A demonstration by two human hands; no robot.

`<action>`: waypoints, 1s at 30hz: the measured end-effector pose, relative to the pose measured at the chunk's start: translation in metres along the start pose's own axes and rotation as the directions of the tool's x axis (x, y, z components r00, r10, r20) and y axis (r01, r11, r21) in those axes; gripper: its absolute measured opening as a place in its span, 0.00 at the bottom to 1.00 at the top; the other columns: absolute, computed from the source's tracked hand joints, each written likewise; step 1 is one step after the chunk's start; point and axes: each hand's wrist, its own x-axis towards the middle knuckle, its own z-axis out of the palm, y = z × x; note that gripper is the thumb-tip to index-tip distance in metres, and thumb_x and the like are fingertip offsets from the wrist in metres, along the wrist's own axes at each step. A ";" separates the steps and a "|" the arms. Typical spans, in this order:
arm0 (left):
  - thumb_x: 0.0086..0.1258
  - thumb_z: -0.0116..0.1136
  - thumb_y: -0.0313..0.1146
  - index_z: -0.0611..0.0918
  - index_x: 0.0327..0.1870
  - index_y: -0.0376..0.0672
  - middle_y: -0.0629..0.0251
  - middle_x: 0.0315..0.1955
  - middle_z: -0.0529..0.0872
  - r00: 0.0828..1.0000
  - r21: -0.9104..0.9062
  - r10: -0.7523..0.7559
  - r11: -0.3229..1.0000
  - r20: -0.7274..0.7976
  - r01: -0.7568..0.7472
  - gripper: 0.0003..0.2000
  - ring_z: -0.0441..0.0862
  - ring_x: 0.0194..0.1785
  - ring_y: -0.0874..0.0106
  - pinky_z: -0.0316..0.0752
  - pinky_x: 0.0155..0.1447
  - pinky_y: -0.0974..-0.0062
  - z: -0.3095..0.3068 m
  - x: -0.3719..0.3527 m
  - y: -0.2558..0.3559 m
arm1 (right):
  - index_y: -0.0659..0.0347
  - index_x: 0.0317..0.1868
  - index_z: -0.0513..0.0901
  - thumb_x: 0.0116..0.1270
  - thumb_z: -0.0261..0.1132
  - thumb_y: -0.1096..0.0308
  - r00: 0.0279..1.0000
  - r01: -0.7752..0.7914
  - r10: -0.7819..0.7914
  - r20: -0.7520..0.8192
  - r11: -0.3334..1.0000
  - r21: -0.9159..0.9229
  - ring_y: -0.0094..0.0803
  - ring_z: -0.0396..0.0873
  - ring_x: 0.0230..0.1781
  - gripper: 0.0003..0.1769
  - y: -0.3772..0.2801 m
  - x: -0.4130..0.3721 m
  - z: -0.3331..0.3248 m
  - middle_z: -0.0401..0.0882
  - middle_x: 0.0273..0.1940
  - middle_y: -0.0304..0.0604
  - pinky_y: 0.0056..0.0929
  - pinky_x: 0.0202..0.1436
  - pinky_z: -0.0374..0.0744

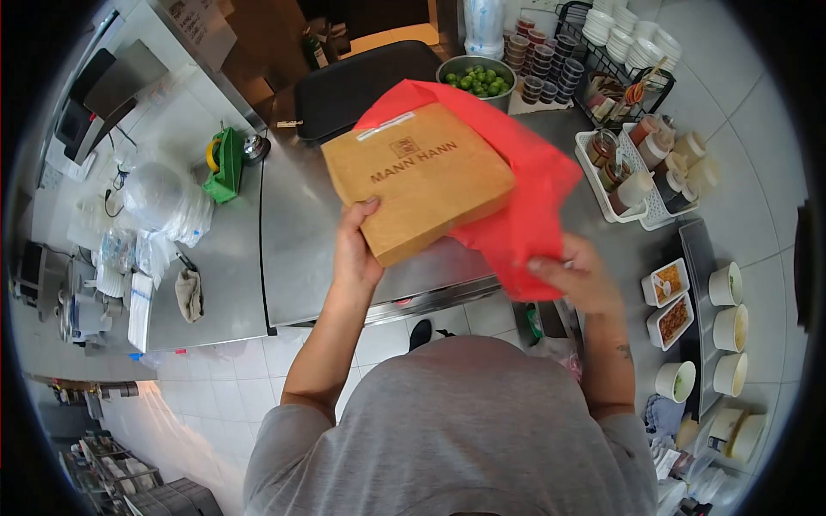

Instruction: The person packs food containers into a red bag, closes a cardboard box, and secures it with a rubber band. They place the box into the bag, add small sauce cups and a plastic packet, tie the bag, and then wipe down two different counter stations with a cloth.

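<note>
Tilted box (pixel 417 176) is held by left hand (pixel 357 249), half inside bag (pixel 525 215); bag edge is pinched open by right hand (pixel 576 275).

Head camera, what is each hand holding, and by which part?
The left hand grips the brown box by its near edge; the right hand pinches the red bag at its lower edge.
</note>
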 end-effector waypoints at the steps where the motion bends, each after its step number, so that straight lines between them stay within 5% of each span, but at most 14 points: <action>1: 0.63 0.52 0.30 0.68 0.57 0.36 0.54 0.53 0.75 1.000 0.017 0.023 1.000 -0.019 -0.022 0.21 0.75 0.56 0.61 0.71 0.61 0.65 -0.005 0.002 0.004 | 0.66 0.45 0.80 0.64 0.64 0.70 0.997 -0.010 0.013 -0.076 0.999 0.042 0.20 0.77 0.38 0.11 0.004 -0.004 -0.014 0.82 0.39 0.37 0.21 0.42 0.75; 4: 0.63 0.53 0.31 0.69 0.57 0.35 0.54 0.53 0.77 0.998 0.019 0.063 0.998 -0.031 -0.063 0.21 0.76 0.55 0.61 0.71 0.61 0.64 -0.002 0.005 0.007 | 0.65 0.44 0.80 0.65 0.63 0.70 0.995 -0.102 0.099 0.029 0.988 0.112 0.21 0.77 0.37 0.10 0.000 -0.026 -0.043 0.82 0.40 0.37 0.22 0.43 0.75; 7: 0.62 0.55 0.29 0.68 0.58 0.37 0.55 0.52 0.77 0.993 0.030 0.118 0.992 0.028 -0.119 0.22 0.76 0.55 0.61 0.71 0.62 0.63 0.012 0.008 -0.002 | 0.65 0.43 0.81 0.65 0.63 0.67 0.967 0.124 -0.064 0.248 0.965 -0.231 0.24 0.78 0.35 0.11 0.017 -0.008 -0.015 0.82 0.36 0.37 0.25 0.41 0.76; 11: 0.62 0.58 0.28 0.66 0.60 0.40 0.56 0.52 0.76 0.979 0.024 0.136 0.990 0.155 -0.141 0.24 0.75 0.56 0.63 0.73 0.60 0.64 0.041 0.009 -0.039 | 0.65 0.43 0.81 0.67 0.62 0.62 0.902 0.210 -0.046 0.429 0.916 -0.343 0.24 0.76 0.32 0.14 0.021 0.024 0.048 0.80 0.30 0.40 0.27 0.36 0.73; 16: 0.68 0.57 0.33 0.65 0.60 0.35 0.56 0.52 0.77 0.992 0.057 -0.014 0.998 0.122 0.007 0.23 0.77 0.54 0.67 0.74 0.57 0.67 0.054 0.007 -0.064 | 0.64 0.41 0.82 0.67 0.63 0.63 0.973 0.208 -0.194 0.127 0.972 -0.106 0.15 0.74 0.25 0.12 -0.031 0.043 0.046 0.81 0.30 0.37 0.20 0.26 0.70; 18: 0.69 0.57 0.38 0.66 0.60 0.36 0.57 0.51 0.77 0.981 0.236 -0.088 0.971 0.171 0.046 0.24 0.76 0.53 0.68 0.74 0.56 0.69 0.039 0.012 -0.064 | 0.64 0.41 0.81 0.67 0.62 0.66 0.951 0.310 -0.306 -0.054 0.928 0.205 0.13 0.71 0.20 0.10 -0.046 0.044 0.033 0.81 0.30 0.37 0.15 0.20 0.65; 21: 0.68 0.57 0.42 0.68 0.62 0.40 0.61 0.47 0.80 0.933 0.705 -0.265 0.709 0.244 0.017 0.25 0.79 0.48 0.71 0.74 0.53 0.71 0.006 0.022 -0.041 | 0.66 0.44 0.80 0.69 0.58 0.67 0.922 0.387 -0.358 -0.147 0.871 0.302 0.12 0.62 0.13 0.11 -0.046 0.045 0.010 0.81 0.31 0.43 0.14 0.15 0.60; 24: 0.65 0.59 0.40 0.71 0.60 0.38 0.55 0.47 0.81 0.877 0.978 -0.439 0.144 0.197 -0.147 0.25 0.80 0.49 0.66 0.72 0.57 0.69 0.015 0.026 0.007 | 0.66 0.45 0.78 0.70 0.55 0.67 0.903 0.428 -0.407 -0.135 0.827 0.364 0.13 0.56 0.10 0.12 -0.048 0.045 0.008 0.81 0.33 0.47 0.14 0.14 0.58; 27: 0.63 0.57 0.35 0.72 0.57 0.38 0.48 0.46 0.81 0.918 0.828 -0.110 -0.402 0.381 -0.392 0.22 0.79 0.51 0.57 0.73 0.56 0.64 -0.036 0.080 -0.003 | 0.67 0.46 0.77 0.71 0.53 0.67 0.876 0.481 -0.441 -0.195 0.770 0.419 0.13 0.52 0.09 0.12 -0.049 0.048 0.011 0.80 0.33 0.48 0.14 0.14 0.58; 30: 0.60 0.52 0.29 0.69 0.56 0.34 0.45 0.45 0.80 0.968 0.754 0.055 -0.638 0.246 -0.155 0.21 0.80 0.49 0.50 0.75 0.52 0.59 0.012 0.088 0.012 | 0.68 0.46 0.77 0.71 0.52 0.68 0.841 0.541 -0.474 -0.262 0.741 0.397 0.13 0.52 0.09 0.12 -0.059 0.051 0.004 0.79 0.33 0.47 0.14 0.14 0.58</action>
